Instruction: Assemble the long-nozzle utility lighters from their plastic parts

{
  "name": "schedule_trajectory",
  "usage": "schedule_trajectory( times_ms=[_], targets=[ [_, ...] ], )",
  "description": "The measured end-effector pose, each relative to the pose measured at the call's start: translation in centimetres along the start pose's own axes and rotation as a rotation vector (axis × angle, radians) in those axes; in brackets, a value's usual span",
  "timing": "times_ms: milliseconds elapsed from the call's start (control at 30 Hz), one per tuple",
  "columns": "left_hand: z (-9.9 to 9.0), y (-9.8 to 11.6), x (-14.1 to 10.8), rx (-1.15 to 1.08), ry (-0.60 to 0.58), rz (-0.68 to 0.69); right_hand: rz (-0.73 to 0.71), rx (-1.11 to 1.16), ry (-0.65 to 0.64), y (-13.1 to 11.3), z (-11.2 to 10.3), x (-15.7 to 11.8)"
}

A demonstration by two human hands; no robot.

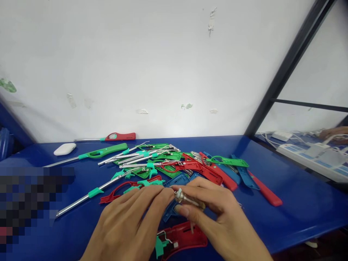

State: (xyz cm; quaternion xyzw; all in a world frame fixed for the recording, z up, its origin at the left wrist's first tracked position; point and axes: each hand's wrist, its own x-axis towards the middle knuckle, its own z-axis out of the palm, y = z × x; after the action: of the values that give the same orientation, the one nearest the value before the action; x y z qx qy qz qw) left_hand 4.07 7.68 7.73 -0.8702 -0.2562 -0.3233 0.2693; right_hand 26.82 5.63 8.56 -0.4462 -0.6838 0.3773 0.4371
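Observation:
Between the thumb and fingers of my right hand (pixel 221 214) is a small clear lighter fuel tank (pixel 193 201), its pale valve end pointing left. My left hand (pixel 126 223) is closed, its index fingertip right at that valve end; its thumb is hidden, so what it pinches cannot be made out. Below both hands lies an open red lighter casing half (pixel 190 233) with a teal trigger (pixel 161 247) and a white wire, partly covered by my left hand. Just beyond my fingers are a blue casing half (pixel 178 179) and a red casing piece (pixel 116 192).
A heap of opened lighters with metal tubes (pixel 136 157) covers the middle of the blue table (pixel 293 224). A closed green lighter (pixel 108 150), a closed red lighter (pixel 122 136) and a white case (pixel 64 149) sit back left. A power strip (pixel 307 156) stands right, beyond a dark frame.

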Motion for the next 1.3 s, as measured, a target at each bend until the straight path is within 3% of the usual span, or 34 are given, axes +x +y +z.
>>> schedule_trajectory(
  times_ms=[467,867,1133,1300],
  targets=[
    [0.0,0.7,1.1,-0.082,0.1,-0.066,-0.088,-0.112,0.048,0.1,0.2,-0.2],
    [0.4,0.8,1.5,-0.067,0.031,-0.076,-0.311,-0.381,0.169,0.9,0.4,-0.9],
    [0.1,1.1,1.8,-0.093,0.03,-0.088,-0.167,-0.326,0.035,0.5,0.2,-0.9],
    [0.3,1.2,2.2,-0.133,0.052,-0.144,-0.111,-0.278,0.02,-0.2,0.0,-1.0]
  ],
)
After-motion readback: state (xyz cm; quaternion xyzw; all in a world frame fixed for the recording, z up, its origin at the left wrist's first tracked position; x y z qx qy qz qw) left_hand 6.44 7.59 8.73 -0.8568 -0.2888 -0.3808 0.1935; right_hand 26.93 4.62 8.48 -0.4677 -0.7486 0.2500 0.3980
